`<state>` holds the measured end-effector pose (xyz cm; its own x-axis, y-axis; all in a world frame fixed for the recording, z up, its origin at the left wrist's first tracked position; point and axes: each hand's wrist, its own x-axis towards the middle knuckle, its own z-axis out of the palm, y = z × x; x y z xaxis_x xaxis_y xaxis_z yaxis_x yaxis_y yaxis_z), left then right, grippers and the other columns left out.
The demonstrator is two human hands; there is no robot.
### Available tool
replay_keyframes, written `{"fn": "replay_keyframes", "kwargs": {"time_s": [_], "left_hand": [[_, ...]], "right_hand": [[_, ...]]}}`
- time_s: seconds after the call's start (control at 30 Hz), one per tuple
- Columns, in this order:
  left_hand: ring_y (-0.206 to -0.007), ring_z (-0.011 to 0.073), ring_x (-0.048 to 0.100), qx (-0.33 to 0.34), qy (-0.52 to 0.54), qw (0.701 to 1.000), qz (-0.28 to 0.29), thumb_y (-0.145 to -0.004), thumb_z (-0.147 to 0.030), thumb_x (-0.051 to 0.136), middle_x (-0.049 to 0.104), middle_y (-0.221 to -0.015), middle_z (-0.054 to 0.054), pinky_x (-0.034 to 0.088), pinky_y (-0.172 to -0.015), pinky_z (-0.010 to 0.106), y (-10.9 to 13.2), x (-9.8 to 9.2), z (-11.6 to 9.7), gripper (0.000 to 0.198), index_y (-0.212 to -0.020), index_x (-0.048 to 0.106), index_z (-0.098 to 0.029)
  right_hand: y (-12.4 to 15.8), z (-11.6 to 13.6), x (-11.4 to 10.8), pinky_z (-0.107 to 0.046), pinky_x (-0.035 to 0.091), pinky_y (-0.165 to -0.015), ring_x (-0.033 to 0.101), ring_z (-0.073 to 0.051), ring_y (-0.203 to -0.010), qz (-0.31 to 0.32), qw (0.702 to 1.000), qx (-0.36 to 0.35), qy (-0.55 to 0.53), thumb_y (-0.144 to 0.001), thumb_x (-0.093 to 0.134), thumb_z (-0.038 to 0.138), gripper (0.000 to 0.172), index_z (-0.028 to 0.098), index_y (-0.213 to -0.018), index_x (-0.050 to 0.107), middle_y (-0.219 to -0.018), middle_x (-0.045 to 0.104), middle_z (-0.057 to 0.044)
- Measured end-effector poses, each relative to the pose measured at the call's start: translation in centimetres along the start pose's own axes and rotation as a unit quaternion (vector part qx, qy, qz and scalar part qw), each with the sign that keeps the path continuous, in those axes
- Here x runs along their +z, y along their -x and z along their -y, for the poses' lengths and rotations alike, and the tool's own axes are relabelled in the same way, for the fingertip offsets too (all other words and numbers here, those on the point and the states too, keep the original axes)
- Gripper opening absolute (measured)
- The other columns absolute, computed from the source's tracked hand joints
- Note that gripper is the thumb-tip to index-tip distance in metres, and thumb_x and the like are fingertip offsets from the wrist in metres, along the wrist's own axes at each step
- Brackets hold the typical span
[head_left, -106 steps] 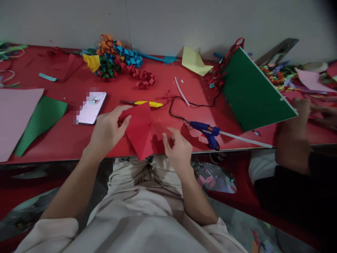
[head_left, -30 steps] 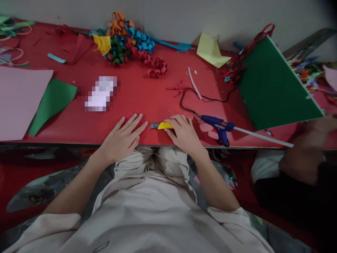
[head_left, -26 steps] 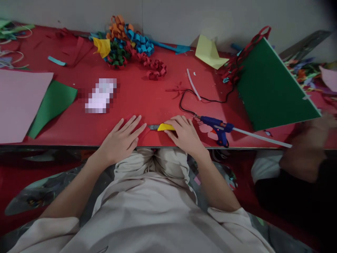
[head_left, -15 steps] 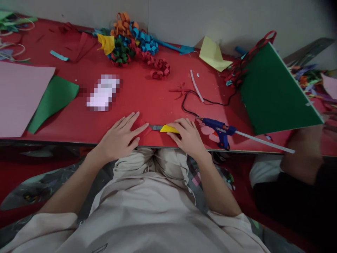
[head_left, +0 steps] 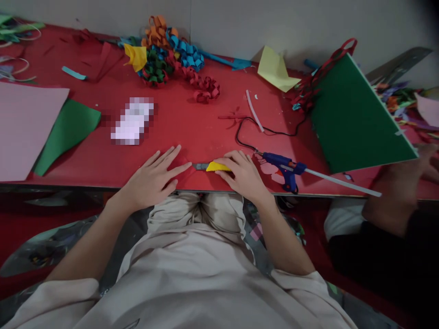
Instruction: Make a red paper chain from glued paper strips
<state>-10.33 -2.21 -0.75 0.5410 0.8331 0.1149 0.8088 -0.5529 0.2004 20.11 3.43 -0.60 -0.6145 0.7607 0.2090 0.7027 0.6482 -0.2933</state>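
My right hand [head_left: 245,176] is closed around a yellow utility knife [head_left: 218,167], which lies low over the red table near its front edge. The knife's grey blade end points left, toward my left hand [head_left: 154,177]. That hand rests flat with its fingers spread, the index fingertip close to the blade tip; whether they touch I cannot tell. To the right of my right hand lies a blue glue gun [head_left: 281,167] with a long white glue stick [head_left: 343,183] sticking out of its back.
Paper chains [head_left: 190,55] lie along the wall. On the left are a pixelated rectangle [head_left: 133,121], green paper [head_left: 66,132] and a pink sheet [head_left: 27,128]. A green board [head_left: 360,119] leans at right, beside another person's arm [head_left: 394,196]. A black cord [head_left: 281,134] crosses the table [head_left: 185,123].
The view has shifted slightly, so things on the table appear a little further left. Both hands keep nearly the same pose. At right, the other person's hand has moved a little.
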Motion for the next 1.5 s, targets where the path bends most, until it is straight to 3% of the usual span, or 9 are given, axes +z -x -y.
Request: {"fn": "replay_keyframes", "kwargs": {"time_s": [0.17, 0.33, 0.4, 0.63, 1.3, 1.5], "left_hand": [[-0.162, 0.0252, 0.028, -0.027, 0.013, 0.999, -0.022, -0.109, -0.033, 0.036, 0.028, -0.174, 0.007, 0.026, -0.131, 0.051, -0.5, 0.3, -0.2, 0.045, -0.145, 0.06, -0.024], [-0.163, 0.0326, 0.022, -0.099, -0.02, 0.994, -0.029, -0.107, -0.045, 0.038, 0.023, -0.173, 0.02, 0.022, -0.132, 0.055, -0.8, 1.3, -0.8, 0.071, -0.163, 0.031, -0.003], [-0.164, 0.0347, 0.017, -0.111, -0.035, 0.993, -0.023, -0.107, -0.046, 0.035, 0.021, -0.173, 0.022, 0.018, -0.132, 0.057, -0.6, 1.5, -0.8, 0.073, -0.163, 0.028, 0.001], [-0.163, 0.0326, 0.02, -0.111, -0.038, 0.993, -0.02, -0.108, -0.038, 0.029, 0.021, -0.174, 0.018, 0.018, -0.132, 0.056, -0.6, 1.6, -0.8, 0.067, -0.164, 0.03, -0.003], [-0.164, 0.0313, 0.019, -0.107, -0.045, 0.993, -0.013, -0.107, -0.036, 0.028, 0.019, -0.174, 0.017, 0.019, -0.132, 0.057, -0.6, 1.5, -1.0, 0.067, -0.165, 0.027, -0.002], [-0.164, 0.0321, 0.019, -0.112, -0.048, 0.992, -0.024, -0.107, -0.036, 0.029, 0.018, -0.174, 0.018, 0.018, -0.132, 0.057, -0.6, 1.7, -0.9, 0.068, -0.165, 0.025, -0.002]], "right_hand": [[0.1, 0.0, 0.3, -0.042, 0.045, -0.092, 0.058, -0.027, -0.106, -0.006, 1.0, -0.023, 0.002, -0.105, 0.055, 0.037, 0.033, 0.024, -0.132, 0.067, -0.119, 0.065, -0.01], [0.0, 0.8, 0.6, -0.041, 0.046, -0.093, 0.06, -0.026, -0.107, -0.008, 1.0, -0.03, 0.0, -0.105, 0.054, 0.038, 0.033, 0.022, -0.131, 0.068, -0.117, 0.066, -0.01], [0.0, 1.0, 0.7, -0.041, 0.046, -0.093, 0.059, -0.026, -0.107, -0.012, 0.999, -0.036, 0.005, -0.106, 0.053, 0.039, 0.033, 0.023, -0.131, 0.068, -0.116, 0.066, -0.01], [0.1, 1.5, 0.9, -0.04, 0.045, -0.089, 0.06, -0.026, -0.103, -0.021, 0.999, -0.013, 0.027, -0.105, 0.056, 0.041, 0.033, 0.022, -0.128, 0.069, -0.116, 0.068, -0.009], [-1.6, 3.1, 1.5, -0.042, 0.046, -0.094, 0.059, -0.028, -0.111, -0.016, 0.999, 0.029, 0.038, -0.105, 0.054, 0.041, 0.034, 0.021, -0.13, 0.066, -0.119, 0.069, -0.01], [-3.3, 4.5, 2.3, -0.044, 0.044, -0.096, 0.058, -0.029, -0.116, -0.015, 0.998, 0.045, 0.052, -0.106, 0.052, 0.038, 0.031, 0.023, -0.13, 0.065, -0.124, 0.066, -0.011]]}}
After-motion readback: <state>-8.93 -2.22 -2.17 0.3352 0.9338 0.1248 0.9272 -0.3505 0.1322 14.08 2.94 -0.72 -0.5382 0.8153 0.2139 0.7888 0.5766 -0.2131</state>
